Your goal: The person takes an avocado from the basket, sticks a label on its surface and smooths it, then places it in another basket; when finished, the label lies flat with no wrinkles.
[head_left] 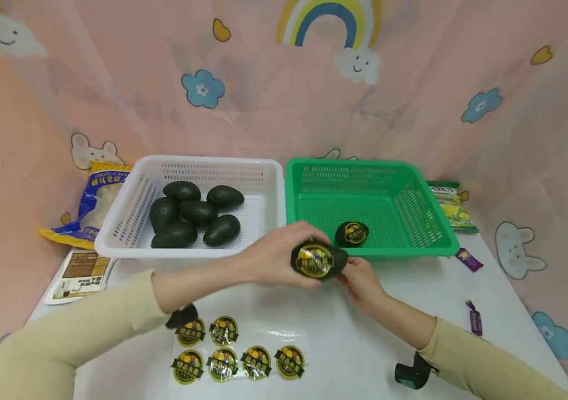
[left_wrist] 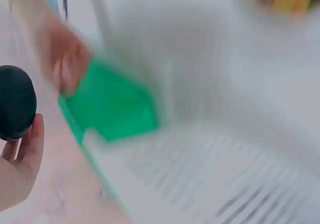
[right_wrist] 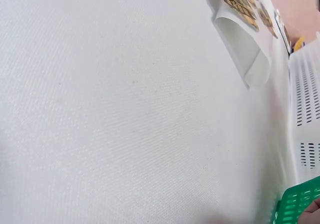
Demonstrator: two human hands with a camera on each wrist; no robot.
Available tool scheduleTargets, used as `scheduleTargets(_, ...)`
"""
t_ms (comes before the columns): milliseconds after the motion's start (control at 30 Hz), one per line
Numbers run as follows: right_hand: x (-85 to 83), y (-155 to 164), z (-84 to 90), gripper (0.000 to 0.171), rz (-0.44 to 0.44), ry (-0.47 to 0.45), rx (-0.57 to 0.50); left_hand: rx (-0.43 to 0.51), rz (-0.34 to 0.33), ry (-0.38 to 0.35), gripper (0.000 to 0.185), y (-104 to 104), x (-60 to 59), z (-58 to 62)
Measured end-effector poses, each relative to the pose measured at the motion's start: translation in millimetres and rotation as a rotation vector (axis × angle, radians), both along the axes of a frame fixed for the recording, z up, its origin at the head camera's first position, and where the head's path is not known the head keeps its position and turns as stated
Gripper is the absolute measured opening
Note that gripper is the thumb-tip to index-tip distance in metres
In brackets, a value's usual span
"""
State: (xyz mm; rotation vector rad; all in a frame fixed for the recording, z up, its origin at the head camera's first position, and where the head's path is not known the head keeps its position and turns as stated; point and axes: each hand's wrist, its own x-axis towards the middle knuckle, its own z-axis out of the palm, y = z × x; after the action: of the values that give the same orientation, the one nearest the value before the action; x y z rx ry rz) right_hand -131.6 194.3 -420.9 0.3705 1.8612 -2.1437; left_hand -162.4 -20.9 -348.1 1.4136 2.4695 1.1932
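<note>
Two hands: left hand (head_left: pixel 276 256) and right hand (head_left: pixel 361 279) both grasp one stickered avocado (head_left: pixel 318 260).
Bench (head_left: pixel 364 355): carries sticker sheet (head_left: pixel 239 350).

The left wrist view is heavily blurred: the white basket (left_wrist: pixel 210 149) and green basket (left_wrist: pixel 112 106) show only as smears, and the right hand (left_wrist: pixel 67 58) is a soft shape. The avocado (left_wrist: pixel 15 103) is cut off by that picture's left edge, as is the left hand (left_wrist: pixel 20 169). In the right wrist view, the sticker sheet (right_wrist: pixel 245 38) runs out at the top and the right hand (right_wrist: pixel 315 206) shows only a sliver at the edge. In the head view, the sticker print (head_left: pixel 314 261) is too small to read.
</note>
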Motion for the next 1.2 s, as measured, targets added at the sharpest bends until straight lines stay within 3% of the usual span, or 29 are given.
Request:
scheduleTargets(67,-0.4,0.2,-1.6,0.012,0.005,0.008,0.018,-0.037,0.033,0.020,0.060,12.1,-27.2,13.8)
scheduleTargets(167,-0.8,-0.1,-4.0,0.014,0.039,0.012,0.054,-0.164,0.085,-0.015,0.059,31.4,-62.2,17.3)
scheduleTargets(233,-0.9,-1.6,-5.7,0.018,0.048,0.007,0.063,-0.262,0.114,-0.054,0.063,39.2,-76.4,11.3)
scheduleTargets(333,-0.8,-4.7,-7.5,0.023,0.068,-0.002,0.066,-0.357,0.140,-0.068,0.074,40.3,-83.1,0.3)
scheduleTargets(433,-0.5,-5.9,-8.1,0.026,0.068,0.005,0.066,-0.327,0.133,-0.052,0.077,33.3,-74.6,-3.3)
scheduleTargets(533,0.3,-5.1,-6.9,0.028,0.059,0.020,0.061,-0.184,0.077,-0.101,0.054,20.5,-52.1,-1.0)
scheduleTargets(667,4.0,-4.1,-2.1,0.030,0.100,0.009,0.063,-0.023,-0.043,-0.308,0.021,-7.9,-9.9,-8.7)
scheduleTargets(767,8.3,-9.5,6.7,0.036,0.292,0.002,0.098,-0.007,-0.051,-0.535,0.019,-38.0,18.3,-28.6)
scheduleTargets(867,3.5,-24.7,27.9,0.036,0.574,0.090,0.180,0.014,0.084,-0.769,0.028,-68.9,33.4,-50.6)
scheduleTargets(1000,-29.7,-59.5,78.2,0.025,0.832,0.326,0.274,0.228,0.347,-1.035,0.051,-99.9,33.3,-67.7)
scheduleTargets(1100,-70.9,-91.0,116.0,0.023,0.956,0.465,0.300,0.403,0.461,-1.146,0.058,-111.8,29.4,-72.4)
scheduleTargets(1200,-117.2,-122.5,136.1,0.022,1.045,0.509,0.310,0.467,0.499,-1.177,0.055,-115.1,28.8,-76.3)
